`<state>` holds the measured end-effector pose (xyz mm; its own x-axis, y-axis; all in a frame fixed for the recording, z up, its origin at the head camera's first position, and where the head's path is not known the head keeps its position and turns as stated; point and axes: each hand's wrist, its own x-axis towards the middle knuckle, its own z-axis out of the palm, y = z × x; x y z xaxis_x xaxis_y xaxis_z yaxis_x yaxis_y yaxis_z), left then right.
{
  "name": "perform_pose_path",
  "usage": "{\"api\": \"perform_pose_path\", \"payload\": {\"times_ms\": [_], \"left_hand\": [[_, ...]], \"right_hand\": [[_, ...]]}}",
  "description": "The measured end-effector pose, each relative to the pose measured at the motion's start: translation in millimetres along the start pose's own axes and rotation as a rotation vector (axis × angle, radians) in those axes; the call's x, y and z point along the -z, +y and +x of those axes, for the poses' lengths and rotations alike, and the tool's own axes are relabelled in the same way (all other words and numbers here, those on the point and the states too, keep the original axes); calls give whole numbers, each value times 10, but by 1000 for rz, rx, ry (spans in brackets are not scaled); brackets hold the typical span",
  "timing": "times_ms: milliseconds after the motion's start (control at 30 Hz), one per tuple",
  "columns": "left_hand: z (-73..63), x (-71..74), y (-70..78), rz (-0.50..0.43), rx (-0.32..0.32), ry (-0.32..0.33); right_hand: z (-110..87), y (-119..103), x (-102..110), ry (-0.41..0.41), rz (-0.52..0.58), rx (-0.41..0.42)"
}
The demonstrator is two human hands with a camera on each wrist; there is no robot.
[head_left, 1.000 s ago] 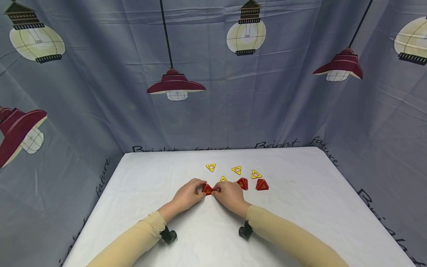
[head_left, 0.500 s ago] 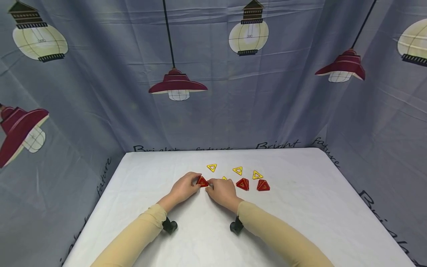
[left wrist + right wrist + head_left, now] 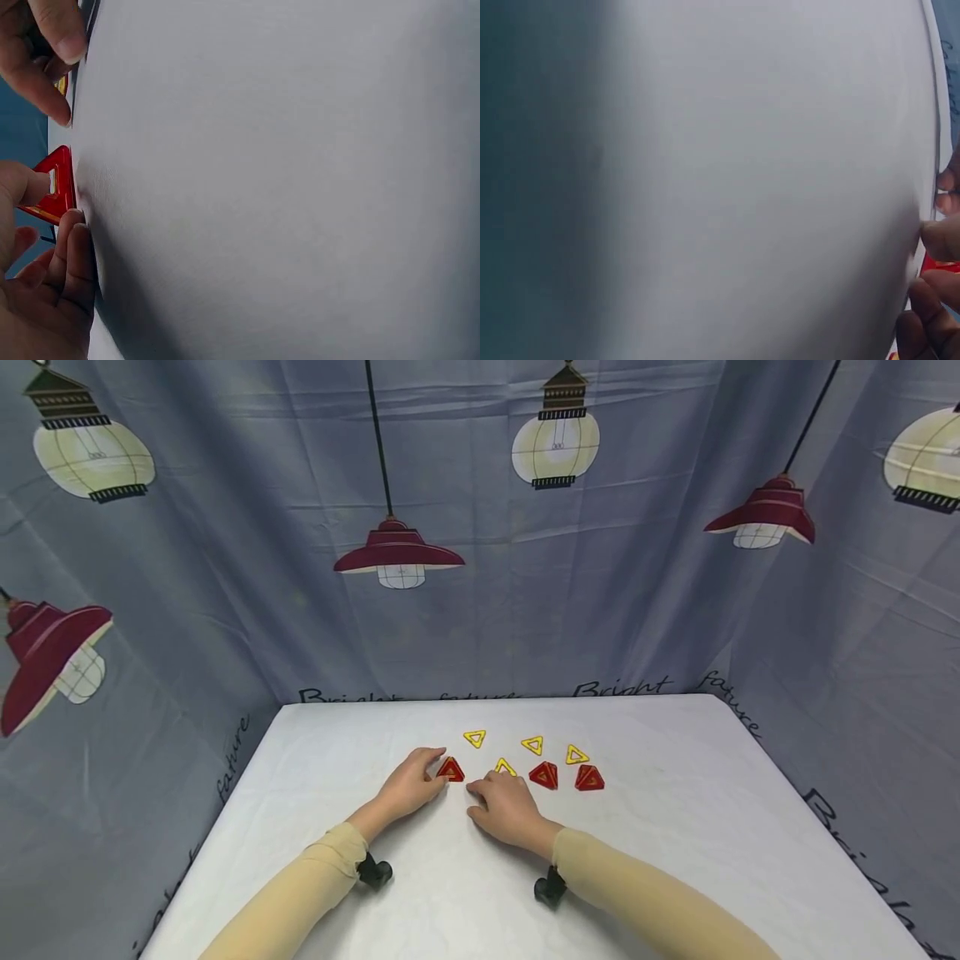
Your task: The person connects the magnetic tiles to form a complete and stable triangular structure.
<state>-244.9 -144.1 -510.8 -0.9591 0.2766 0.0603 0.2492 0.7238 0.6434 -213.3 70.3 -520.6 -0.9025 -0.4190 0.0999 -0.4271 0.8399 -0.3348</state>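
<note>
Red pyramid [image 3: 450, 769] sits on a white table [image 3: 442, 893] between the thumb and forefinger of a person's left hand [image 3: 411, 783], the thumb at its lower corner and the fingertip by its peak. The left wrist view shows the thumb overlapping its face, with other fingertips just beside the lower edge; whether they pinch it cannot be told. On the opposite side, the right hand [image 3: 508, 808] holds nothing, its fingers loosely bent, the forefinger and thumb parted and pointing toward the pyramid, with a gap between. Both forearms, in tan sleeves [image 3: 281, 893], reach forward and angle inward, palms low over the cloth. Glossy and bright red, the pyramid stands point up, its near triangular face rounded at the corners and pierced in the middle, with a hint of yellow. A yellow triangle [image 3: 510, 767] lies partly behind the right hand, near three more yellow triangles [image 3: 540, 745] and two other red pyramids [image 3: 543, 775] farther right
</note>
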Motion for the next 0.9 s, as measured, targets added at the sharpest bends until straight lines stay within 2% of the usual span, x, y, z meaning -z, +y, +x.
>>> {"api": "perform_pose_path", "payload": {"times_ms": [100,233,333,433,533,633,767,900], "left_hand": [[-57,14,0,-6,-2,11],[-140,28,63,19,-25,64],[-174,25,161,56,-116,128],[-184,-7,285,97,-244,157],[-190,-74,412,137,-345,128],[-200,-160,513,168,-410,77],[-191,-279,593,234,-467,39],[-163,-386,632,307,-481,-1]], "right_hand": [[-96,17,34,-19,-1,24],[-236,58,110,-54,0,65],[-337,109,180,-82,-3,101],[-431,176,258,-104,26,125],[-520,266,340,-108,82,141],[-606,358,425,-96,142,153],[-703,484,542,-57,192,131],[-781,600,696,9,218,89]]}}
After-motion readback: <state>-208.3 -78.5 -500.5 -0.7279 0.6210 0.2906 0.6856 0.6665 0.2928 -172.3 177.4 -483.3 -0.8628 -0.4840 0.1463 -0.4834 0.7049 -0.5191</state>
